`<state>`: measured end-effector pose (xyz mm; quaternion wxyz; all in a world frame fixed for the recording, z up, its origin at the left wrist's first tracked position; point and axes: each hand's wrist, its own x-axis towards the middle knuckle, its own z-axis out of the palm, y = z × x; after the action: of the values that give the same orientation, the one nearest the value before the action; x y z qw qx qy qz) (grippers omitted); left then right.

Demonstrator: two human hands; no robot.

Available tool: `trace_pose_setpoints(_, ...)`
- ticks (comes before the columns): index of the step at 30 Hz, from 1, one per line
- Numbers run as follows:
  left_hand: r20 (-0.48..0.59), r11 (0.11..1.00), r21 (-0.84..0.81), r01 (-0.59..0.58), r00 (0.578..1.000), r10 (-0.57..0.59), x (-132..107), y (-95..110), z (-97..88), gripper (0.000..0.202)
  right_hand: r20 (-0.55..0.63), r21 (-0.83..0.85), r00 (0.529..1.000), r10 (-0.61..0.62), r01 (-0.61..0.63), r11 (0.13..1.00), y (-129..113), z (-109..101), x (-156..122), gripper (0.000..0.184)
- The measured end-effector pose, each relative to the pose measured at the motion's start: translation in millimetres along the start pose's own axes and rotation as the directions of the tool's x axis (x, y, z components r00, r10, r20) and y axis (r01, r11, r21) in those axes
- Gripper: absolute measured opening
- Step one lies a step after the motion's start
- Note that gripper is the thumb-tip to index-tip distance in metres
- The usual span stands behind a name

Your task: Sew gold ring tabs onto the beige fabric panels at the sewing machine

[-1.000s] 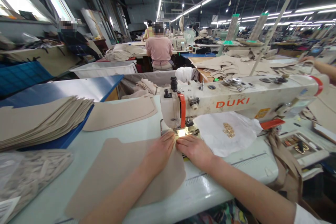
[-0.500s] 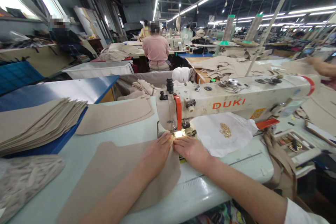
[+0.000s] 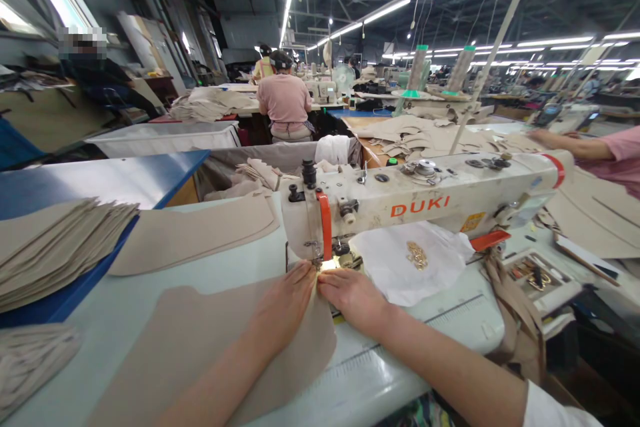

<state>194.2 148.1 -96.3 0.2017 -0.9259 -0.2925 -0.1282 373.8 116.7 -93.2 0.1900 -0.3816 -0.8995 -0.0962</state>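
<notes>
A beige fabric panel (image 3: pixel 200 340) lies flat on the pale sewing table (image 3: pixel 125 300), its far corner under the needle of a white DUKI sewing machine (image 3: pixel 425 203). My left hand (image 3: pixel 285 303) rests flat on the panel, fingers stretched toward the lit needle area (image 3: pixel 327 263). My right hand (image 3: pixel 350 293) lies beside it, fingertips pressed on the fabric edge just in front of the presser foot. Neither hand grips anything.
A second beige panel (image 3: pixel 195 233) lies behind, and a stack of cut pieces (image 3: pixel 55 247) sits on a blue board at left. White cloth with gold metal parts (image 3: pixel 416 255) lies under the machine arm. A parts tray (image 3: pixel 537 277) stands at right. Other people work beyond.
Both hands stay at the needle on the panel. The view has swung up and to the right, so everything sits further left and lower in the picture.
</notes>
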Motion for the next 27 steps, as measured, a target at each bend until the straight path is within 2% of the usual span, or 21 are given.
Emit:
trace_pose_setpoints(6,0.020,0.999,-0.046,0.004,1.000,-0.004,0.4,2.1,-1.7,0.043,-0.001,0.016,1.000,-0.007,0.007,1.000,-0.7,-0.6,-1.9,0.010)
trace_pose_setpoints(17,-0.001,0.991,-0.112,0.078,0.997,-0.079,3.9,2.5,-2.9,0.038,0.018,0.010,1.000,-0.006,0.006,1.000,1.4,-3.2,-2.6,0.010)
trace_pose_setpoints(23,-0.002,0.993,-0.078,0.087,0.996,-0.088,-36.5,19.8,-15.6,0.040,-0.021,0.029,0.993,-0.119,0.120,0.992,-32.9,0.9,-13.8,0.004)
trace_pose_setpoints(27,0.042,0.961,-0.158,0.229,0.974,-0.225,-60.1,32.2,-35.3,0.038,-0.134,0.061,0.983,-0.124,0.133,0.989,-52.1,7.8,-23.3,0.010)
